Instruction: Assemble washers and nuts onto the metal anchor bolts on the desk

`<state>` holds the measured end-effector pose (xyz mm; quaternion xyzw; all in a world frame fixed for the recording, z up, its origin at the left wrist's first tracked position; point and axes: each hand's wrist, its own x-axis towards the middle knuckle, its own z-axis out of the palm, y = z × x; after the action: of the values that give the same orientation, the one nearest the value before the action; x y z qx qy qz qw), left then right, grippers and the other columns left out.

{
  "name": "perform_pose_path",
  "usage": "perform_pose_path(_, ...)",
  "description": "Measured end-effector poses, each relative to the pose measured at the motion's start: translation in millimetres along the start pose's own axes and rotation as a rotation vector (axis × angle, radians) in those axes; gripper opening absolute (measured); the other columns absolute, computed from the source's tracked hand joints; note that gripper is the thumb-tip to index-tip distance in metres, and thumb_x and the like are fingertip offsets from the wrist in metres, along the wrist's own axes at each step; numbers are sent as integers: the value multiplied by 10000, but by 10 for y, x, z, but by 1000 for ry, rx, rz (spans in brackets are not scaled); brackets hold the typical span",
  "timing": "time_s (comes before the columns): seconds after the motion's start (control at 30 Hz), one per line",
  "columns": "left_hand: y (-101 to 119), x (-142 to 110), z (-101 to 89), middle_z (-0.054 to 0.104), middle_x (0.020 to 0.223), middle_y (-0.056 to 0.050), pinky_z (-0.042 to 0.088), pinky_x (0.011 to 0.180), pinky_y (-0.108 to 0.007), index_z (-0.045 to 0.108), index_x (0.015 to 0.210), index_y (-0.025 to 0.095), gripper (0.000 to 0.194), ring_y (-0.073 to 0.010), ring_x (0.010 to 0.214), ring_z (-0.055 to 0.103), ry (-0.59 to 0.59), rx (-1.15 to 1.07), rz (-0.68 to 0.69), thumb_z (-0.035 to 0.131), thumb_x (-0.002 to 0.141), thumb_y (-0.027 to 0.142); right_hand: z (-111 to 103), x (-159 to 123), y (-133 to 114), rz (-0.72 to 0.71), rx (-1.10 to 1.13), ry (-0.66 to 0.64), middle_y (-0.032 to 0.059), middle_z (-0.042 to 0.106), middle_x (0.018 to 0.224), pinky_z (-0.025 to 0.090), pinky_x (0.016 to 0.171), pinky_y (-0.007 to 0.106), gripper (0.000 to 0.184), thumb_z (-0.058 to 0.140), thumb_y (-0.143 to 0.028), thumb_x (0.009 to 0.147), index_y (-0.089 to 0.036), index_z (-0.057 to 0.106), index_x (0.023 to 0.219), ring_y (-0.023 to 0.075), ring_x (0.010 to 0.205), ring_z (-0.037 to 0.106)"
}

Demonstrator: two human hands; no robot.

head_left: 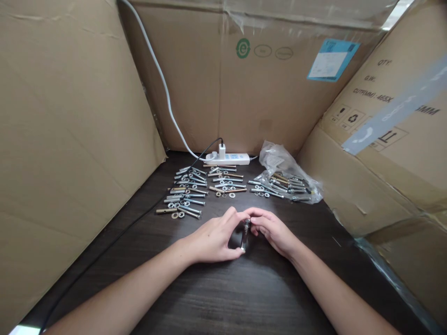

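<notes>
Largest are the cardboard walls (265,102), standing at the back and both sides of the dark tabletop (244,298), probably to screen off the working area. Next in size, your left hand (211,239) holds the metal bolt (245,235) near the middle of the tabletop, thumb at the lower end and fingers at the upper; this lengthwise grip seems suited to keeping its parts together. Your right hand (274,232) is narrow, its fingertips gathered beside the bolt's upper end, perhaps to steady or adjust what sits there; whether they grip it cannot be told.

Beyond your hands, at the right, the clear plastic bag (275,158) lies with its side spread around more hardware, apparently serving as a holder. The white power strip (240,159) rests against the back wall, where it leaves the front accessible.

Smaller still, loose bolts (199,195) and metal sleeves (166,211) lie in clusters between the strip and your hands, mostly sideways, an arrangement that appears to make sets easy to distinguish. Smallest, nuts (179,214) and flat washers (173,215) lie among them, seemingly grouped with matching pieces.
</notes>
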<state>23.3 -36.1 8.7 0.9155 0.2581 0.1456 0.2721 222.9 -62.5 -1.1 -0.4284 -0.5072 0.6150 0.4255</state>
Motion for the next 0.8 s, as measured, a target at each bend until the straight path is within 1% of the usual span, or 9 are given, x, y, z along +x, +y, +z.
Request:
perform_pose_path(0.1,3,0,-2,459,1073,-32,486,739,-325,288,1329,293,690,-183,811,571,12,7,8,652,743,303,-14,2,7,-23,-19,-14,10,558,769,355,589,250,153,600,-296,791,-177,671,856,109,628,429)
perform_pose_path(0.2,8,-2,-4,460,1074,-34,488,734,-321,296,1322,289,683,-182,817,573,12,-2,0,655,741,298,-26,6,29,-41,-53,-23,-1,542,753,352,593,247,169,616,-323,803,-179,649,884,105,620,419)
perform_pose_path(0.37,21,-2,-17,459,1092,-38,493,744,-330,306,1309,284,676,-184,817,579,10,-18,-3,668,738,300,-9,9,23,-32,-62,-8,-17,504,725,348,579,233,192,649,-362,785,-189,596,846,108,630,419)
perform_pose_path(0.5,24,3,-22,458,1078,-33,493,742,-334,292,1336,300,704,-184,808,575,-4,-2,3,669,741,300,1,0,-18,-8,7,-28,20,533,800,353,592,248,171,568,-316,807,-171,646,855,123,665,431)
perform_pose_path(0.6,12,3,-9,453,1072,-28,494,742,-332,277,1351,313,734,-188,824,577,0,-2,10,677,737,303,-11,-4,-25,-10,13,-35,38,547,811,349,594,256,182,560,-303,798,-155,664,820,133,677,429)
perform_pose_path(0.8,-10,-1,8,453,1087,-30,490,739,-322,292,1326,313,701,-180,819,570,12,-18,0,673,738,319,-47,7,46,-37,-50,-39,-6,514,730,338,593,241,206,627,-372,807,-168,620,830,105,621,406)
